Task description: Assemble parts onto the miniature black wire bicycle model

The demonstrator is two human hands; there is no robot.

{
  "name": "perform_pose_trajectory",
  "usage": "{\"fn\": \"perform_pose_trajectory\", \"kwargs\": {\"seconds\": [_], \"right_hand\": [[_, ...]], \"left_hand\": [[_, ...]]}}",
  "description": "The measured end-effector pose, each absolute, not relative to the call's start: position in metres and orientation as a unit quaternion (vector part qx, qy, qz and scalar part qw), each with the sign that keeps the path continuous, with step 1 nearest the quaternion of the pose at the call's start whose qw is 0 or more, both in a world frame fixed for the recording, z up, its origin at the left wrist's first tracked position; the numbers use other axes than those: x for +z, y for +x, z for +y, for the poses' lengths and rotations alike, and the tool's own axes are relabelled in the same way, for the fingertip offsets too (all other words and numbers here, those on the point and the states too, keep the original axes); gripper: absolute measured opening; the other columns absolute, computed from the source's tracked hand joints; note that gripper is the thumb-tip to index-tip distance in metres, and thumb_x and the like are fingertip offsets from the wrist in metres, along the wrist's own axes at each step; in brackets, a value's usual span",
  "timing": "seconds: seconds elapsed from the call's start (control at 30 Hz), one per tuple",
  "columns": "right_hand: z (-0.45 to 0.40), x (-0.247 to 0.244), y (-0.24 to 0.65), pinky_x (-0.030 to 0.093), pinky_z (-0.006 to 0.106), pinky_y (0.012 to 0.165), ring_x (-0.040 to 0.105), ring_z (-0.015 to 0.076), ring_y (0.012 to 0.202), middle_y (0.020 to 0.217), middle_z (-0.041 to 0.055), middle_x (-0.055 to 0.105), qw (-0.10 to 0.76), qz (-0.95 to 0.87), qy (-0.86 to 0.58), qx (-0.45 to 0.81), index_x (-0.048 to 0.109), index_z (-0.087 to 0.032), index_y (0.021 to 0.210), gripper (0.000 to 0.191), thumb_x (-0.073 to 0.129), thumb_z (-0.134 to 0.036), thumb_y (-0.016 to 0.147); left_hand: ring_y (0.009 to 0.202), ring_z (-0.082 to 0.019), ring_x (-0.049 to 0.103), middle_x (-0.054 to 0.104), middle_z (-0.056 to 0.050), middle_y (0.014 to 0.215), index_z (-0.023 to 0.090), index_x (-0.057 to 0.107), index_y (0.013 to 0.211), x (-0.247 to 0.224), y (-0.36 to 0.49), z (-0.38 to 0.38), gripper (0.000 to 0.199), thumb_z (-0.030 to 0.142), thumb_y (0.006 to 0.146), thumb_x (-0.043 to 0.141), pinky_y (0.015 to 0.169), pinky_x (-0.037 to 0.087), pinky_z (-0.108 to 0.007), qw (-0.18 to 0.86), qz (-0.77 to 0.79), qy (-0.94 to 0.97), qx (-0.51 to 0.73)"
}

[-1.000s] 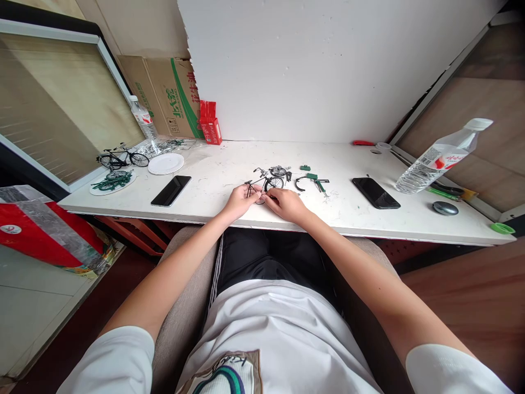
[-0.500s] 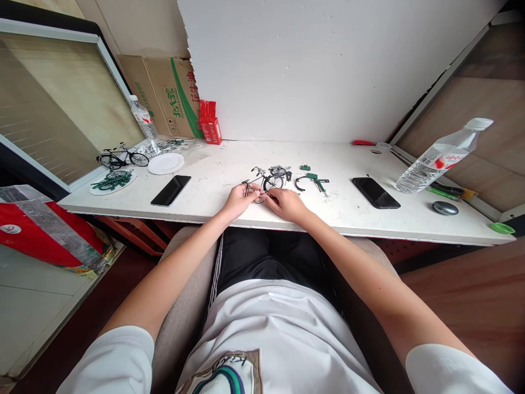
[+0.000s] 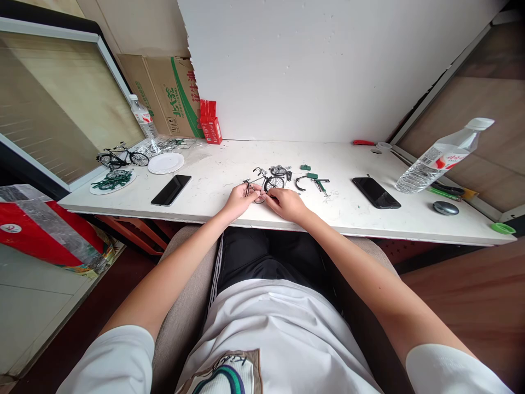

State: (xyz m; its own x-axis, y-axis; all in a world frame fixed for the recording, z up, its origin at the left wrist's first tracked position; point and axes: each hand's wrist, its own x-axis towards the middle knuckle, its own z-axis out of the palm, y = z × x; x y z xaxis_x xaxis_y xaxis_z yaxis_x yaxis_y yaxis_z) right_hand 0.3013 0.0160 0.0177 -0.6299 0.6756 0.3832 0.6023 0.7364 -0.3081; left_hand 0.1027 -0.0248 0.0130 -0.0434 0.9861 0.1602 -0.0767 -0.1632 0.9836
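A small black model bicycle stands near the table's front edge, its front wheel and handlebar showing beyond my fingers. My left hand is closed on the rear part of this bicycle, around the seat. Beside it, my right hand is pinched at the lower frame; whatever lies between its fingertips is too small to make out. The fingertips of both hands nearly meet. Just behind the bicycle lie loose black parts. Green and black pieces are spread to the right of my right hand.
On the white table are a phone at left, another phone at right, a water bottle, a white plate, a finished-looking black bicycle, green parts and a red box.
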Motion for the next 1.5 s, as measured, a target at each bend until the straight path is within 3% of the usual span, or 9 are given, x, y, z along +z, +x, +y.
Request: {"fn": "perform_pose_trajectory", "kwargs": {"seconds": [0.6, 1.5], "right_hand": [[0.016, 0.018, 0.301, 0.029, 0.03, 0.063, 0.056, 0.0179, 0.066, 0.08, 0.0073, 0.072, 0.231, -0.9, -0.361, 0.079, 0.068, -0.019, 0.087, 0.049, 0.042, -0.053, 0.111], [0.021, 0.013, 0.3, 0.031, 0.03, 0.064, 0.06, 0.0189, 0.07, 0.084, 0.007, 0.073, 0.231, -0.901, -0.36, 0.079, 0.071, -0.02, 0.091, 0.044, 0.045, -0.051, 0.109]], "left_hand": [[0.096, -0.021, 0.074, 0.077, -0.008, 0.098, 0.013, 0.072, 0.102, 0.001, 0.101, -0.02, 0.016, 0.021, 0.089, 0.075, 0.104, 0.06, -0.045, 0.464, 0.419, 0.554, 0.55], [0.098, -0.022, 0.072, 0.078, -0.009, 0.101, 0.016, 0.075, 0.103, 0.006, 0.101, -0.027, 0.015, 0.021, 0.092, 0.066, 0.097, 0.056, -0.036, 0.333, 0.485, 0.63, 0.508]]}}
